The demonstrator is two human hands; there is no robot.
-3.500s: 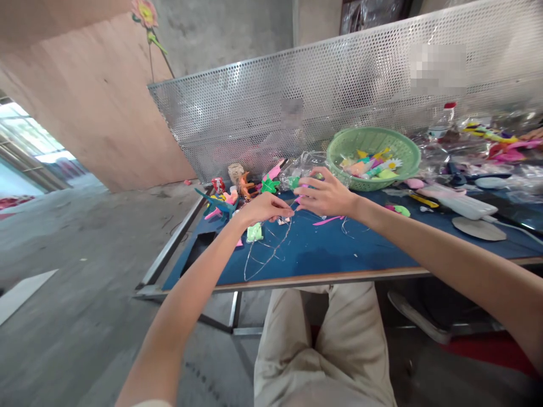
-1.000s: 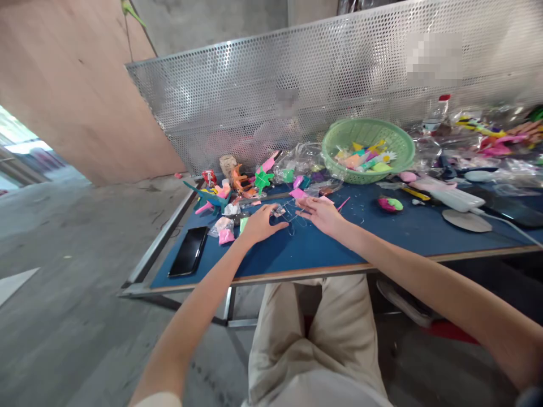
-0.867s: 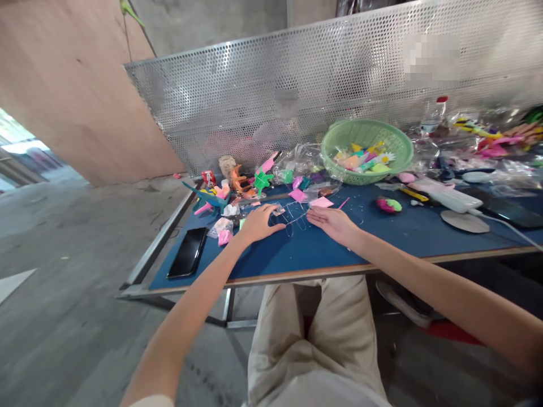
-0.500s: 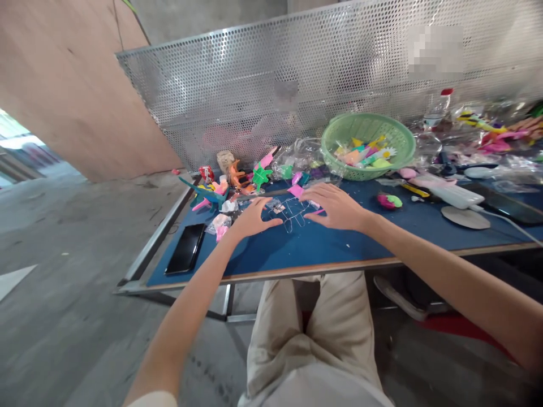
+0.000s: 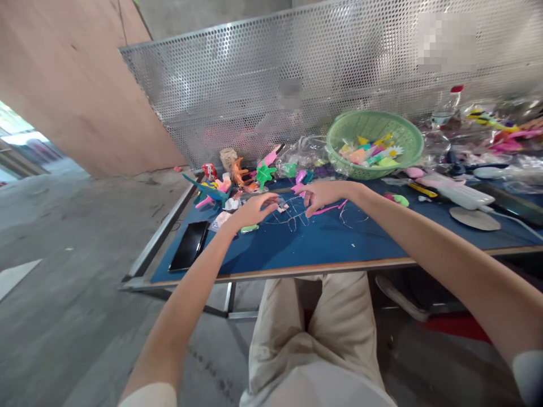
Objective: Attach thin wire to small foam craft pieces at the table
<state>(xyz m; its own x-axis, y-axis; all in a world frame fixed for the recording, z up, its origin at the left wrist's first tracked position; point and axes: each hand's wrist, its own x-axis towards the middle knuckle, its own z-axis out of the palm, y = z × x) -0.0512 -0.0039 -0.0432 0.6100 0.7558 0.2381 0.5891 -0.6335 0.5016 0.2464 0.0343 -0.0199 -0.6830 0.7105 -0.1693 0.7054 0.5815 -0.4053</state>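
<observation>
A thin bent wire frame lies on the blue tabletop between my hands. To its left is my left hand, fingers apart, with nothing visible in it. My right hand hovers at the right end of the wire, its fingers curled down and apart. A pink strip runs out beside my right hand. Under my left wrist lies a small light green piece. A small clear packet rests just past my left fingertips.
A black phone lies at the left. Colourful clay figures line the back edge. The green basket holds coloured pieces. At the right are a white glue gun, a grey disc and a bottle.
My right hand has turned and its fingers have curled downward. The light green piece under my left wrist and more of the pink strip have come into view. The camera view has shifted slightly.
</observation>
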